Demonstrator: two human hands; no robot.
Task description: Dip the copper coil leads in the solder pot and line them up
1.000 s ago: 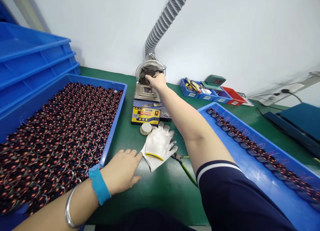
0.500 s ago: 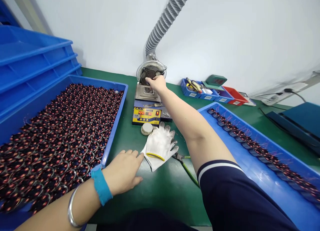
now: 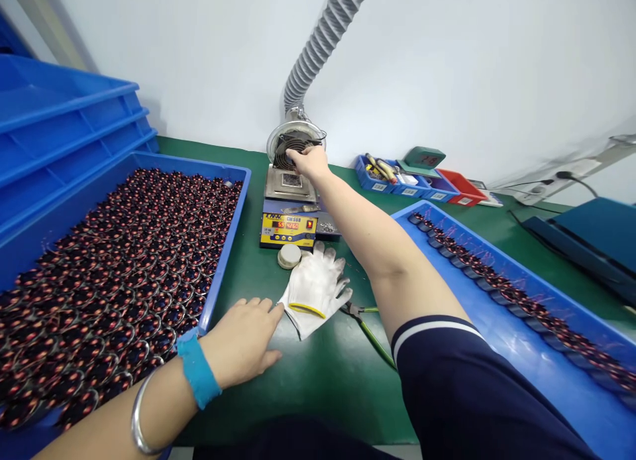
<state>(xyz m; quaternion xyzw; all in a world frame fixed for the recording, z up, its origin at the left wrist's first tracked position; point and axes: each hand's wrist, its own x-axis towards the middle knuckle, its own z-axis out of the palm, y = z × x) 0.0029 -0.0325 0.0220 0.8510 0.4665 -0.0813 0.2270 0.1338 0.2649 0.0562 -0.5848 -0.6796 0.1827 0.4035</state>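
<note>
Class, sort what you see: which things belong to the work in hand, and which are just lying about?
Probably in the work:
right hand
yellow-fronted machine near it
round hood
gray hose
wired parts in blue trays

Apparently lying about:
white gloves
green-handled pliers
round container
red bin

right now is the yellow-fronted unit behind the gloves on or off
On: the yellow-fronted unit has red digits lit on its display. Whether its top is hot, I cannot tell.
</note>
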